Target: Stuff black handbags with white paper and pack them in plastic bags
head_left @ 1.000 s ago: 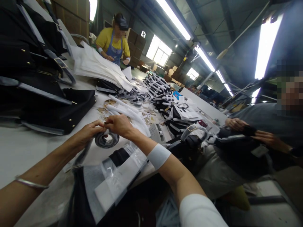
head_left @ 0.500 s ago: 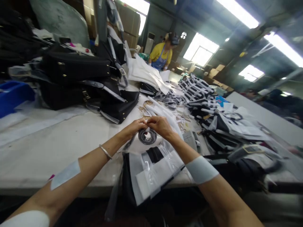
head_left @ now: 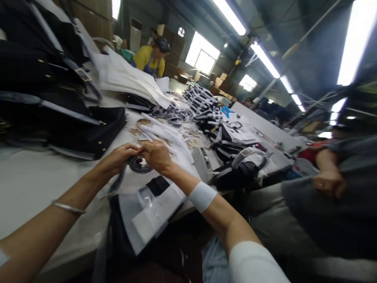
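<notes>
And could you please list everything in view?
Table: one, white, beneath
Strap coil: one, dark grey, left-centre
Wrapped bag: one, black and white, near edge
Bags: several, black, left
Sheets: many, white, behind bags
Wrapped straps: many, black and white, far centre
Tubes: several, white, beyond coil
Boxy object: one, grey, centre
Cardboard boxes: several, brown, back
Windows: several, white, back
Lamps: several, white, overhead
Co-workers: two plainly, yellow and grey, back and right
Bracelet: one, silver, left wrist
Left grip: one, bare, at coil
Right grip: one, bare, beside it
</notes>
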Demonstrator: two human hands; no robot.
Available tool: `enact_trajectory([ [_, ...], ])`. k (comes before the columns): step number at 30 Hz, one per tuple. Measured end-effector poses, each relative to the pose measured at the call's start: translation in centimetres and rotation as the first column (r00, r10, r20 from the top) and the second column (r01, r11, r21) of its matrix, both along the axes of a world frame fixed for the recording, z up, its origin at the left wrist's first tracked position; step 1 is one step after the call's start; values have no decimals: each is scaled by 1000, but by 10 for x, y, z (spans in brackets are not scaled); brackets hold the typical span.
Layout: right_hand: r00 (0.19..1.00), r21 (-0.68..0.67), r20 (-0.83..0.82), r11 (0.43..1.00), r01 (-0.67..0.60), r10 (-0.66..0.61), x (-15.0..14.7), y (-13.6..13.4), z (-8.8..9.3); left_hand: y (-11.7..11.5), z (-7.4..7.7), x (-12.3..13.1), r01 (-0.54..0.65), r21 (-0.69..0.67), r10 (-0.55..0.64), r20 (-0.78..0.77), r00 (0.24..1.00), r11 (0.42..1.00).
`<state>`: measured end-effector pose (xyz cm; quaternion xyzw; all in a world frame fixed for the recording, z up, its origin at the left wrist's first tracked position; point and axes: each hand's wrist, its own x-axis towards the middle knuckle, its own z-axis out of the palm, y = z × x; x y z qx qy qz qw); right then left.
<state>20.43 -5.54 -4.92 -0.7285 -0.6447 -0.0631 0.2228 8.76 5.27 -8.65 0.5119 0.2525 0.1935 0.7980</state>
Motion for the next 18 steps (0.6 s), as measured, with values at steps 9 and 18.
enact_trajectory([
  [9, 966, 208, 110, 945, -253, 234, 11, -21, -16, 5, 1, -5, 79, -107, -68, 96, 993, 991],
  [18, 974, 296, -70, 936, -188, 217, 17, -16, -26, -9, -4, -5, 83, -43, -78, 103, 992, 996],
])
